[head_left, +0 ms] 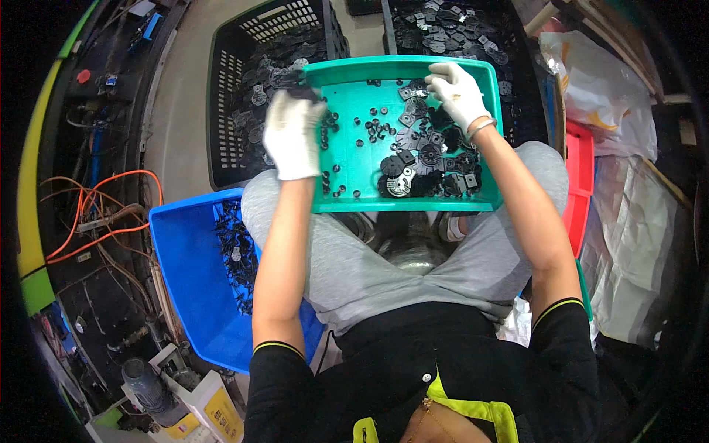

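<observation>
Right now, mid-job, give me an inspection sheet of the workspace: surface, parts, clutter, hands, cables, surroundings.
Surface: green tray, resting on gray trousers.
Job's things: black parts heaped at the tray's right; small round pieces scattered at its middle and left.
Clutter: blue bin at left and black crate beyond, both holding black pieces.
Hands: gloved left hand by the tray's left rim, blurred, grip unclear; right hand above its far right, nothing visibly held.
Cables: orange cable at left, apart from the tray.
Surroundings: machinery at left; plastic bag and red bin at right.
</observation>
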`<control>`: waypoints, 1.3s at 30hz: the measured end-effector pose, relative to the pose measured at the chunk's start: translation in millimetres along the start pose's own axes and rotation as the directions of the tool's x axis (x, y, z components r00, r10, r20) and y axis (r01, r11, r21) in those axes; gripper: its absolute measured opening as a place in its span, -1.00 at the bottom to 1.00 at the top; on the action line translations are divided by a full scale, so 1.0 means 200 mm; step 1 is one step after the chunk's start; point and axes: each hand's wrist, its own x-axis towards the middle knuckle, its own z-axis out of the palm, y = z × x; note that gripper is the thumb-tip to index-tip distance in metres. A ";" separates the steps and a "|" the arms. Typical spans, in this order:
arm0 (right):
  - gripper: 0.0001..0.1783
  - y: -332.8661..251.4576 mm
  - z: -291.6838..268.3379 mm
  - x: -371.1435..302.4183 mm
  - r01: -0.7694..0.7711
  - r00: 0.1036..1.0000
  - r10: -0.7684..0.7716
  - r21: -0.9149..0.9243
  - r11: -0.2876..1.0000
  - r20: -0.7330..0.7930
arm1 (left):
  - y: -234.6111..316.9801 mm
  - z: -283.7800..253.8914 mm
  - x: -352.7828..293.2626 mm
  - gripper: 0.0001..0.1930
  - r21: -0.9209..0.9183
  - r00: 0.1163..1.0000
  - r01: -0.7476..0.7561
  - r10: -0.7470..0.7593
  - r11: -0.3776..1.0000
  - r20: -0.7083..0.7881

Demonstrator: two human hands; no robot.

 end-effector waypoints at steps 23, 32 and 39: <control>-0.47 0.09 0.19 -0.10 0.604 0.794 -0.212 -0.700 0.381 0.570 | -0.26 0.06 -0.16 -0.44 0.723 0.754 -0.531 -0.142 0.442 0.641; -0.27 0.09 0.22 -0.15 0.629 0.720 -0.093 -0.591 0.505 0.688 | -0.26 0.07 -0.19 -0.46 0.802 0.820 -0.375 -0.237 0.464 0.521; -0.74 0.07 0.23 -0.16 0.741 0.666 -0.259 -0.581 0.336 0.699 | -0.25 0.05 -0.21 -0.50 0.812 0.796 -0.473 -0.230 0.343 0.560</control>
